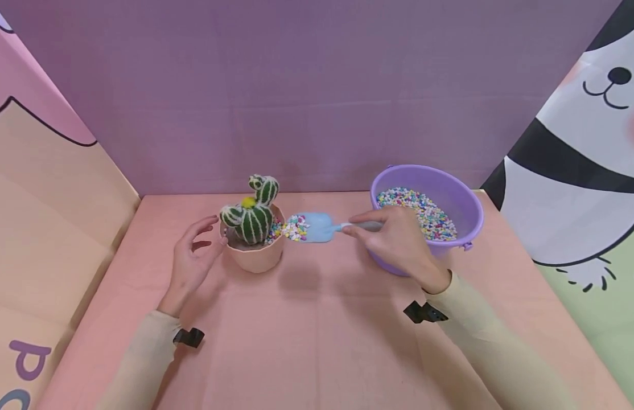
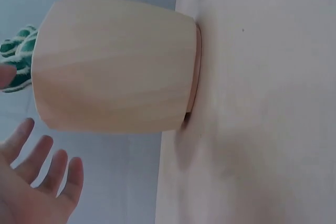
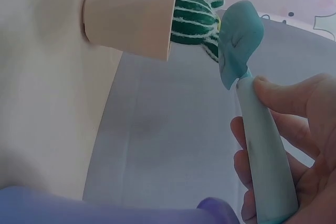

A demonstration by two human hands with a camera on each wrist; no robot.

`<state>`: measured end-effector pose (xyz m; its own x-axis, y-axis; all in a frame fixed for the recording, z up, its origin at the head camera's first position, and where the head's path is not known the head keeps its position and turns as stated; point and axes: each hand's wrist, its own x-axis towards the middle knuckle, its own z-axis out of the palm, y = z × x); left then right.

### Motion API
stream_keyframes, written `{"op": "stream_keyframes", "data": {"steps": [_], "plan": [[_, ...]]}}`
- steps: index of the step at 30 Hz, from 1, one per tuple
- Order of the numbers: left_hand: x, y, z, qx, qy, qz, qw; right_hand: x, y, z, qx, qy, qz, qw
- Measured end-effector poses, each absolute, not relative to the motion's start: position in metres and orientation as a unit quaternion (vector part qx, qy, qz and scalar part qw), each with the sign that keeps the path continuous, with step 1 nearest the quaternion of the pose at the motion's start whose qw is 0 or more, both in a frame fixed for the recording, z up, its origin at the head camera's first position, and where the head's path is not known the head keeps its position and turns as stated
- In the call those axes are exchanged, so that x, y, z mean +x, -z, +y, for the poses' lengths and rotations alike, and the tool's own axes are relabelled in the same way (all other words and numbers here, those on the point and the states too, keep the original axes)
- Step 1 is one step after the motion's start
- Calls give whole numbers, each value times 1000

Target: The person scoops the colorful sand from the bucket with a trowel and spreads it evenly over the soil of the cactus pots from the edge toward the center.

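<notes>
A pale peach pot (image 1: 256,259) stands upright, holding a green cactus (image 1: 254,226) with white stripes and a yellow flower. Colourful pebbles lie on the right part of its grey fill. My left hand (image 1: 191,261) is at the pot's left rim with fingers loosely spread; the left wrist view shows the fingers (image 2: 39,158) beside the pot, not wrapped round it. My right hand (image 1: 401,242) grips the handle (image 3: 265,156) of a light blue toy shovel (image 1: 321,226). Pebbles (image 1: 295,228) sit on its blade, whose tip is at the pot's right rim.
Right of the pot, partly behind my right hand, stands a purple bucket (image 1: 455,193) with many small multicoloured pebbles (image 1: 416,205) inside. The pink tabletop (image 1: 307,347) ends at a purple back wall (image 1: 317,102). Printed panels flank both sides.
</notes>
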<state>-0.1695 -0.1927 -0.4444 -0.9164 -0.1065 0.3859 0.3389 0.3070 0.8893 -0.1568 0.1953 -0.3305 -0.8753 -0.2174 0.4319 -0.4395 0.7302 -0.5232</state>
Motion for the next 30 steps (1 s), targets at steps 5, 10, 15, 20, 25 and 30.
{"op": "stream_keyframes", "data": {"steps": [5,10,15,20,25,30], "plan": [[-172,449,-197,-102,573,-798,156,-160,333,188,181,-329,-913,157],[-176,452,-198,-110,566,-803,152,-164,334,180,189,-325,-914,152],[-181,455,-199,-110,563,-803,161,-169,334,175,187,-313,-918,155],[-183,456,-202,-118,559,-807,150,-174,336,171,188,-299,-923,152],[-187,454,-207,-132,548,-816,129,-180,336,167,198,-280,-926,154],[-193,453,-211,-158,522,-833,95,-186,337,163,196,-265,-931,155]]}}
